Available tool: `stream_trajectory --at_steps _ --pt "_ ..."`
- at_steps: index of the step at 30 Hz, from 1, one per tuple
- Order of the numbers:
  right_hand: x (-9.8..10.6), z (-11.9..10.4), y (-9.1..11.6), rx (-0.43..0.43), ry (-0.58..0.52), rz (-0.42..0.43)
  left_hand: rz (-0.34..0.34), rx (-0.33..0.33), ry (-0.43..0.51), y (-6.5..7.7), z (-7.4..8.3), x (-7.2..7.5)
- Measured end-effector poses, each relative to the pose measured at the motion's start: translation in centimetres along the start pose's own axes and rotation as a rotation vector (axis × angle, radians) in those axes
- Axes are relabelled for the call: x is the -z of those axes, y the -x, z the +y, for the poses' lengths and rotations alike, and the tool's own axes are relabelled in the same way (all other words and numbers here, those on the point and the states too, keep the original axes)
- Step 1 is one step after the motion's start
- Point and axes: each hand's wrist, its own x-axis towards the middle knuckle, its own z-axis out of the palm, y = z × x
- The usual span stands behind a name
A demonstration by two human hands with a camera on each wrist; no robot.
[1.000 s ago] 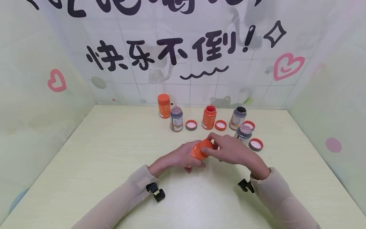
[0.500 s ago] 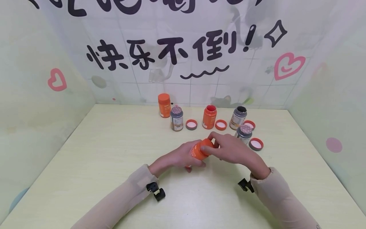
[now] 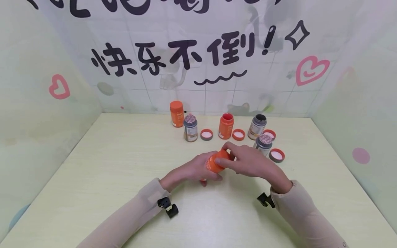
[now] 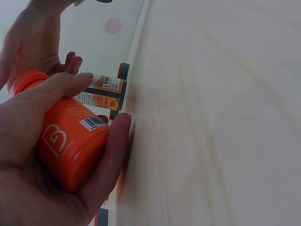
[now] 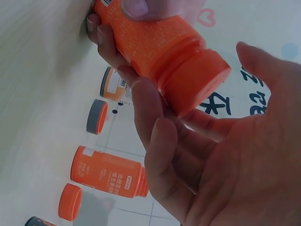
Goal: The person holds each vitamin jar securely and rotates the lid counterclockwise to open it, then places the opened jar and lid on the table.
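Observation:
An orange supplement bottle point(image 3: 214, 165) with an orange cap point(image 5: 200, 82) is held tilted above the table, cap end toward the right. My left hand point(image 3: 198, 168) wraps round its body, thumb along one side and fingers beneath, as the left wrist view shows. At the cap end is my right hand point(image 3: 248, 160), its fingers curled about the cap. In the right wrist view the fingertips lie along the cap's side and the thumb stands out past its top edge. The cap sits on the bottle's neck.
Behind the hands stand a capped orange bottle point(image 3: 176, 114), a foil-sealed grey bottle point(image 3: 190, 130), an uncapped orange bottle point(image 3: 225, 127), an uncapped grey bottle point(image 3: 257, 128) and another sealed grey bottle point(image 3: 262, 146). Several loose caps, including a grey-rimmed cap point(image 3: 277, 155), lie beside them.
Both hands stay at nearly the same place with the bottle. The right fingers and thumb shift slightly on the cap, and the whole head view drifts a little.

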Motion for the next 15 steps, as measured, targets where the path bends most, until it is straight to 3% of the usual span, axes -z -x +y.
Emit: stream_trajectory --at_steps 5,15 --pt "-0.21 -0.21 -0.07 0.017 -0.025 0.021 0.002 0.009 0.003 0.12 0.06 0.05" --pt "-0.1 -0.11 -0.1 0.017 0.044 0.031 0.005 0.02 -0.014 0.12 0.07 0.0"
